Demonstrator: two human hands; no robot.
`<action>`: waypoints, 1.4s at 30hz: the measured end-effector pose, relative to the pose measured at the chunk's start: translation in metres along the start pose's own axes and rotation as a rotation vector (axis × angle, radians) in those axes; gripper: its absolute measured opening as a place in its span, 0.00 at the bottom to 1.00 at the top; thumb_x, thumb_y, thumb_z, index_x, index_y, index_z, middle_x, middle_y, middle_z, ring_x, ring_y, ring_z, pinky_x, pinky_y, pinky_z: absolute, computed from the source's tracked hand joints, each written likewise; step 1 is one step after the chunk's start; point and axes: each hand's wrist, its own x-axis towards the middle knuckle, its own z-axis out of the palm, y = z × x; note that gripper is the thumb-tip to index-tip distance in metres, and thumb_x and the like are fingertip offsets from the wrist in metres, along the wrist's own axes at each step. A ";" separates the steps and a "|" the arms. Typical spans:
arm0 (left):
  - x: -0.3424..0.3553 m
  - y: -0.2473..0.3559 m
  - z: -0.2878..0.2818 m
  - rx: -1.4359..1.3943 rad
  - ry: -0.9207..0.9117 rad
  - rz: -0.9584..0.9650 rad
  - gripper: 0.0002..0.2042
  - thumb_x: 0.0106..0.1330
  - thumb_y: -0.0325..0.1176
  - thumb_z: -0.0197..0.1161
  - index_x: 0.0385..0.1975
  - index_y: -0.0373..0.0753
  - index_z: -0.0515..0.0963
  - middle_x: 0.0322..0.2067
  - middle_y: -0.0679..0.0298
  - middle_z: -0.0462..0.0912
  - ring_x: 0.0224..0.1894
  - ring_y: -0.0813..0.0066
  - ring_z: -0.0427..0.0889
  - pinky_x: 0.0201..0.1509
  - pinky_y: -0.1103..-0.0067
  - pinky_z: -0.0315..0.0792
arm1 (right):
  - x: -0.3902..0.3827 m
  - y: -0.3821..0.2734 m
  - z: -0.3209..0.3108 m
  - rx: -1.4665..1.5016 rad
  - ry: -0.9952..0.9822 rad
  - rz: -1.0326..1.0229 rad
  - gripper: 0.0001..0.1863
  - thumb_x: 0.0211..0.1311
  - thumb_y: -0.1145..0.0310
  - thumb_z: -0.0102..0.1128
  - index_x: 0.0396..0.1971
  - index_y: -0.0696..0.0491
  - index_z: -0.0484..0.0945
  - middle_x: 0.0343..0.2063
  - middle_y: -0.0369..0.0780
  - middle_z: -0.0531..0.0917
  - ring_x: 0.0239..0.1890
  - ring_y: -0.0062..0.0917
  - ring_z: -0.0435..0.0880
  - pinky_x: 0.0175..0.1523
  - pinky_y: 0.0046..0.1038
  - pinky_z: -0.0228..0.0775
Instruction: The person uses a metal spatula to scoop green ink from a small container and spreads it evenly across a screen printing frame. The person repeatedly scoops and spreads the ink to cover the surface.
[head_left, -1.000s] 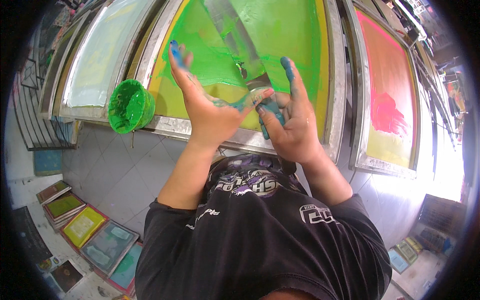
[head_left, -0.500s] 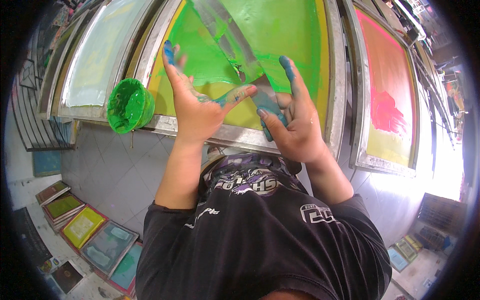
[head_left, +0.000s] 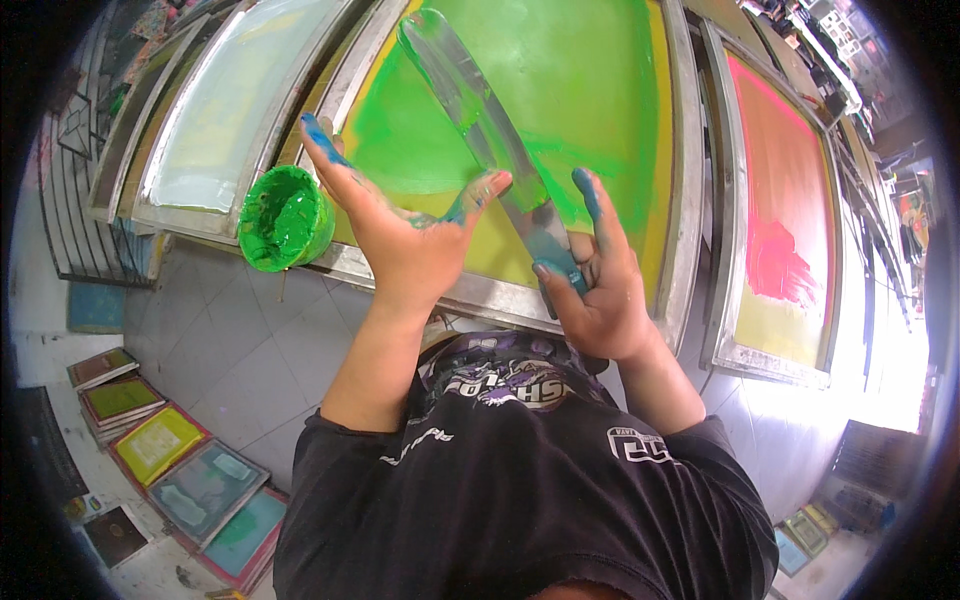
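A long, flat ink spatula (head_left: 478, 120), its blade streaked with bright green ink, slants up to the left from my right hand (head_left: 605, 305). That hand is closed on its blue-smeared lower end, with the index finger stretched out. My left hand (head_left: 408, 245) is open beside the blade, fingers spread; the reddish tip of its thumb is at the blade's edge, and I cannot tell if they touch. Blue and green ink stains both hands. Under them lies a framed printing screen (head_left: 600, 90) coated with green ink. A green ink tub (head_left: 318, 235) stands left of my left hand.
To the left is a screen with pale ink (head_left: 240, 100); to the right, one with pink and red ink (head_left: 785, 210). Several small frames (head_left: 160, 445) lie at the lower left, past the tiled floor (head_left: 225, 340). A black wire rack (head_left: 85, 225) stands far left.
My hands and the spatula sit slightly lower in view, and the blade's rounded tip now shows. The view has shifted slightly. My right hand still holds the spatula.
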 end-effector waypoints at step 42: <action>0.045 -0.030 -0.055 -1.071 -0.133 -0.276 0.60 0.30 0.56 0.78 0.65 0.43 0.46 0.63 0.51 0.53 0.64 0.54 0.53 0.63 0.61 0.55 | -0.028 -0.009 -0.016 0.352 -0.280 0.216 0.48 0.48 0.88 0.51 0.66 0.59 0.33 0.35 0.45 0.80 0.40 0.23 0.77 0.48 0.22 0.65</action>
